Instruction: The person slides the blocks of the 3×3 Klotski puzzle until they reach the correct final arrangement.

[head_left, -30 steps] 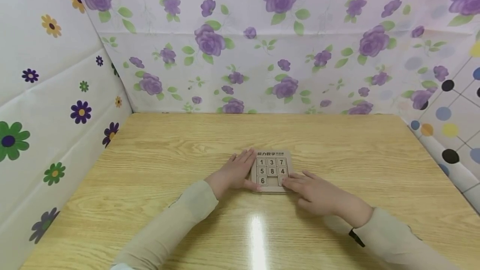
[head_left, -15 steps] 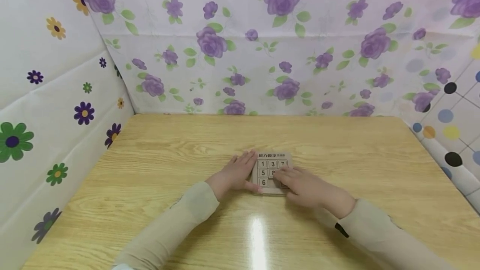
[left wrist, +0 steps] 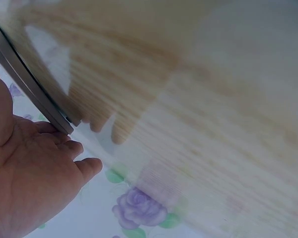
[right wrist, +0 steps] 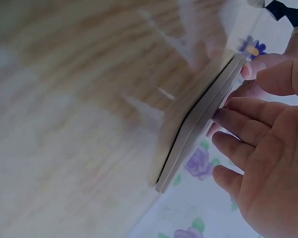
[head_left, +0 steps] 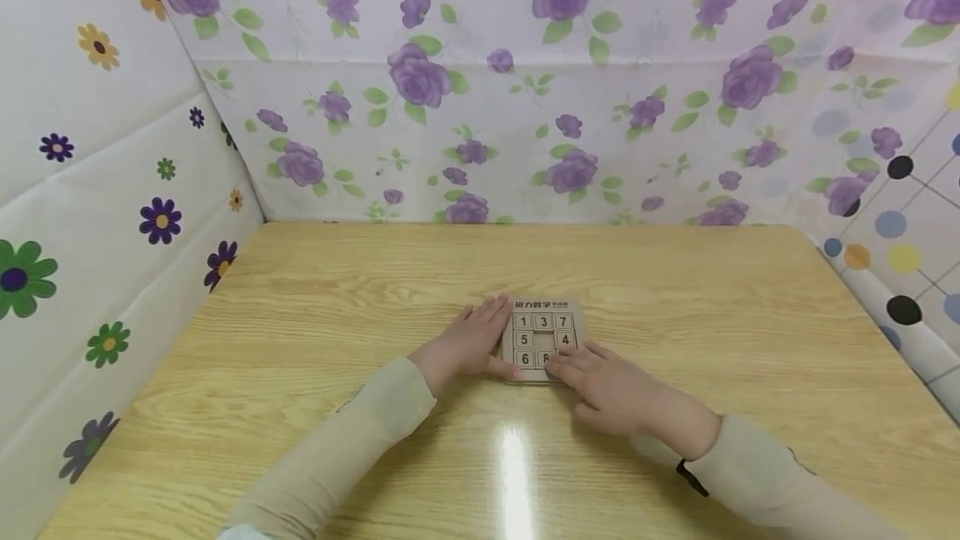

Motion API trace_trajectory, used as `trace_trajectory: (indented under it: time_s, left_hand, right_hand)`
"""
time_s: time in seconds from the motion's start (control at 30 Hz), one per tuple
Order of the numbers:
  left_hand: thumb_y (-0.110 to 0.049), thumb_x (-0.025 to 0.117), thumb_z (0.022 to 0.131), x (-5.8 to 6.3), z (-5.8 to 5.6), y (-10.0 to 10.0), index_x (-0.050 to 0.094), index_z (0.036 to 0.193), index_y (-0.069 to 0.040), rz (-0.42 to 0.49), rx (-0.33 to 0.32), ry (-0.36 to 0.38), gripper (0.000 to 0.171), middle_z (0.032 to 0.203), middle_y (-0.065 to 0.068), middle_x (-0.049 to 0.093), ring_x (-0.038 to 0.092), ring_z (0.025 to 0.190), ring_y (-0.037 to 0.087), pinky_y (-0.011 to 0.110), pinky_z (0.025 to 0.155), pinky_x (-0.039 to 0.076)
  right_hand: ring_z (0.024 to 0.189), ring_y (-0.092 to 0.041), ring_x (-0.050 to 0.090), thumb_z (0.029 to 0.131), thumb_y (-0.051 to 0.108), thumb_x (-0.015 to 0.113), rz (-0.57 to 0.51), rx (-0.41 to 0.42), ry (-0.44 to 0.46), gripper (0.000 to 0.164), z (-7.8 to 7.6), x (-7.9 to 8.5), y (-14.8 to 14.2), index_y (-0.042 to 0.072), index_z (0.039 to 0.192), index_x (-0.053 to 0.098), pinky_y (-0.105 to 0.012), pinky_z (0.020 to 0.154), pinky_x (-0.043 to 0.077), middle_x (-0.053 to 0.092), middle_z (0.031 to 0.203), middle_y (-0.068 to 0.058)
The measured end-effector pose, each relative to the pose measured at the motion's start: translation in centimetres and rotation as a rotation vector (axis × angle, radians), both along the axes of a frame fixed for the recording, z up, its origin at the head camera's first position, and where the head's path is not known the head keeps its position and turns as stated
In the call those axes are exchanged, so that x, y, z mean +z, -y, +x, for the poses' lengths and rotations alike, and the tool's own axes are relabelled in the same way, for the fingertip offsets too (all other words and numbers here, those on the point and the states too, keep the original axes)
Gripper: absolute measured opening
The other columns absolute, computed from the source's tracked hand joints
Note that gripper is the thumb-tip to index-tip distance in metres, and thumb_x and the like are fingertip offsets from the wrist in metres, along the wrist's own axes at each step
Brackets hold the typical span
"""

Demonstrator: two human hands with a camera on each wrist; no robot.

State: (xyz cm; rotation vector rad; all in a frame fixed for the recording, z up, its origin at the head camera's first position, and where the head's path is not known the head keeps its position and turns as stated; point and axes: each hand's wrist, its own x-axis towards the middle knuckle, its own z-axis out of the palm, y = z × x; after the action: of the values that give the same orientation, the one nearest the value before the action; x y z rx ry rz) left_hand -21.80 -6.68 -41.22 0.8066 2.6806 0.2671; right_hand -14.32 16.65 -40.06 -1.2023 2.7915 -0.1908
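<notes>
A number slide puzzle [head_left: 536,376] in a pale frame lies flat on the table in the head view. Tiles 1, 3 and 7 fill its top row; 5 and 4 flank a gap in the middle row; 6 and tile 8 [head_left: 545,357] stand in the bottom row, whose right corner is hidden by fingers. My left hand [head_left: 472,342] rests along the frame's left side, fingers extended at the upper left edge and thumb at the lower left corner. My right hand [head_left: 618,388] reaches in from the right, its extended fingertips touching the 8 tile's right part.
The wooden table [head_left: 360,273] extends around the puzzle. A purple-flowered cloth [head_left: 480,90] hangs along its back edge, with patterned cloths at the left [head_left: 127,190] and right [head_left: 922,248] sides.
Tile 8 has slid down from the middle square into the bottom row, leaving the gap at the centre. The right hand moved up over it, then back down. The left hand stays at the frame.
</notes>
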Motion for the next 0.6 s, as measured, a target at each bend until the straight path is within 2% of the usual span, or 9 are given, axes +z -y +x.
trace_trajectory:
  time_s: [0.2, 0.47, 0.6]
  left_hand:
    - [-0.066, 0.064, 0.075, -0.2, 0.0, 0.0, 0.005, 0.153, -0.005, 0.002, 0.0, 0.005, 0.115, 0.16, 0.009, 0.0, 0.003, 0.148, 0.026, 0.047, 0.12, 0.007]
    - [-0.066, 0.064, 0.075, -0.3, 0.0, 0.1, 0.004, 0.153, -0.006, 0.001, -0.002, 0.002, 0.115, 0.16, 0.009, 0.0, 0.003, 0.148, 0.026, 0.046, 0.12, 0.007]
    - [-0.065, 0.064, 0.076, -0.1, 0.0, 0.2, 0.006, 0.153, -0.005, 0.015, -0.01, -0.004, 0.114, 0.16, 0.011, 0.001, 0.004, 0.148, 0.027, 0.048, 0.12, 0.007]
  right_hand:
    - [0.135, -0.036, 0.038, 0.087, 0.016, 0.053, -0.033, -0.025, 0.044, 0.055, -0.1, 0.0, -0.3, -0.002, 0.138, 0.045, -0.055, 0.114, 0.025, 0.047, 0.143, -0.016]
    - [0.133, -0.042, 0.039, 0.087, 0.017, 0.054, -0.056, -0.128, 0.019, 0.055, -1.2, -0.2, -1.1, -0.004, 0.137, 0.045, -0.056, 0.112, 0.028, 0.046, 0.141, -0.023]
    - [0.133, -0.042, 0.039, 0.088, 0.016, 0.054, -0.053, -0.115, 0.026, 0.055, -1.6, -0.2, -1.0, -0.004, 0.138, 0.045, -0.055, 0.112, 0.029, 0.046, 0.141, -0.023]
